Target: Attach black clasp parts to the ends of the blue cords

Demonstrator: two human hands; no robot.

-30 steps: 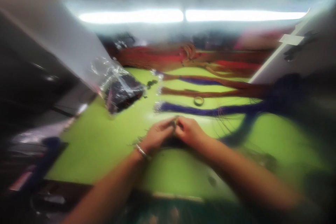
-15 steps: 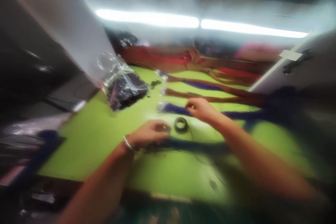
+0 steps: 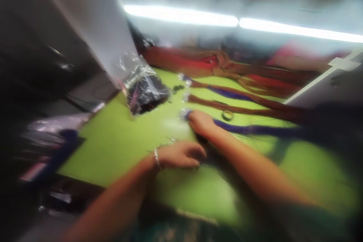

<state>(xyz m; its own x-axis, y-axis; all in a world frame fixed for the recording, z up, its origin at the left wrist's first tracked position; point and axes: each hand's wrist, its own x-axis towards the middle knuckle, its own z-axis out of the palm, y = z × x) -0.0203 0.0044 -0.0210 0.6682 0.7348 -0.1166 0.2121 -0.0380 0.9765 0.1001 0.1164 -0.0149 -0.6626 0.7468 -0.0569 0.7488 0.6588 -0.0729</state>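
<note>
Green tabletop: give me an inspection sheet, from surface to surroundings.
Surface: glossy lime-green tabletop, partly blurred.
Items at hand: long blue bundle of thin strands, whitish at its left end.
Clutter: clear plastic bag holding dark pieces; small yellowish-and-dark ring.
Hands: right hand at the blue bundle near its left end, grip unclear; left hand open.
Cables: reddish-brown wire-like bundles beyond the blue one.
Surroundings: bright white tube lights, pale upright panels.

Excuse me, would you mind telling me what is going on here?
A person is working at a green table. The right hand is at the pale-tipped end of a blue bundle; blur hides its grip. The left hand is low over the table, forefinger and thumb apart. A ring lies between the blue bundle and a brown bundle.
</note>
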